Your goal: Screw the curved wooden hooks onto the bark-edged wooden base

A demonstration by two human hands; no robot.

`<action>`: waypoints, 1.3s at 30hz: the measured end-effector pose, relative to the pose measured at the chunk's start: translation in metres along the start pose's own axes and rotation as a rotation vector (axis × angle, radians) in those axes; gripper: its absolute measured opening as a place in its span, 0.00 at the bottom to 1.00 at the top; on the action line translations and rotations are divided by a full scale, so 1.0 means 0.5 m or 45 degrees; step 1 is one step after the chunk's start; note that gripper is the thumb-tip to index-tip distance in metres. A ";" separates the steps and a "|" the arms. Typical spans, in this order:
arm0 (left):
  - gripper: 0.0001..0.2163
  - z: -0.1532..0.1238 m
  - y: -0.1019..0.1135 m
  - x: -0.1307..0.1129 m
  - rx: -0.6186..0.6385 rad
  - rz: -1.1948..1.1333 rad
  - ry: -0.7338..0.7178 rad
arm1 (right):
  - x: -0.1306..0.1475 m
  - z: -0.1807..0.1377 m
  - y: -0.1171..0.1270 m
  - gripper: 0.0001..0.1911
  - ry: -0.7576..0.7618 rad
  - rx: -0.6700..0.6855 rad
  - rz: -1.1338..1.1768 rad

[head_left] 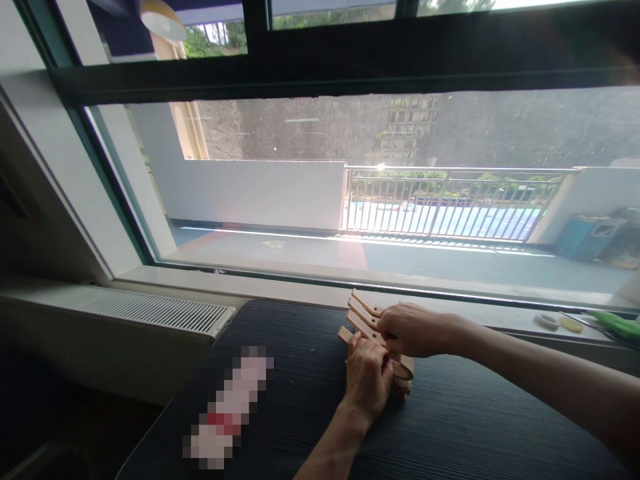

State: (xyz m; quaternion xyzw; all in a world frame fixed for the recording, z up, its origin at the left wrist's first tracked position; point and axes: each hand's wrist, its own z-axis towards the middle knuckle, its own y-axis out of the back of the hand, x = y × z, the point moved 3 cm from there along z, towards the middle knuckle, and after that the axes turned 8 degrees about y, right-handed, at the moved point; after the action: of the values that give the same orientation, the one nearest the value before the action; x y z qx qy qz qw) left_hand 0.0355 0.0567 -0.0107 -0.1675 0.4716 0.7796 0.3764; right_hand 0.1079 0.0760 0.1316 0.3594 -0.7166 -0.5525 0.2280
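Observation:
A light wooden piece (363, 325) made of several slats with small dark holes lies on the dark table near the window. Its lower right end, with a rounded edge, shows below my hands. My left hand (367, 377) is closed around the near side of the slats, fingers curled over them. From the right, my right hand (417, 328) comes in with its fingers bent and pressed together against the slats, close to my left fingertips. What its fingertips pinch is hidden.
The dark wood-grain table (300, 373) reaches the white window sill (280, 288). A blurred-out pinkish strip (233, 400) lies at left. On the sill at right are a yellow roll (570, 325), a pale roll (546, 322) and a green item (615, 323). A white radiator (150, 310) stands left.

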 end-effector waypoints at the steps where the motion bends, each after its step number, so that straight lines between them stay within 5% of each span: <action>1: 0.03 0.000 0.000 0.000 0.002 0.000 -0.002 | -0.005 0.002 -0.003 0.11 0.006 -0.013 0.009; 8: 0.03 0.000 -0.003 0.000 0.007 0.019 0.009 | -0.052 0.016 -0.016 0.12 -0.128 -0.012 0.102; 17: 0.03 0.002 0.002 -0.002 0.007 -0.021 0.001 | 0.001 -0.017 0.013 0.09 0.067 0.013 -0.061; 23: 0.03 0.002 -0.001 -0.002 0.014 -0.008 -0.003 | -0.006 -0.001 -0.001 0.12 -0.046 -0.030 -0.131; 29: 0.03 0.002 -0.004 0.000 0.015 -0.004 0.009 | 0.003 -0.010 0.026 0.11 -0.085 0.117 -0.082; 39: 0.02 0.001 -0.007 0.003 0.007 0.017 0.009 | -0.007 0.002 -0.003 0.12 -0.009 -0.046 -0.046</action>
State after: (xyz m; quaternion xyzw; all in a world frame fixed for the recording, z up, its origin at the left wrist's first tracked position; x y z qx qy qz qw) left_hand 0.0370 0.0588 -0.0135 -0.1658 0.4762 0.7803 0.3700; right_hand 0.1097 0.0792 0.1301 0.3661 -0.7009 -0.5706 0.2217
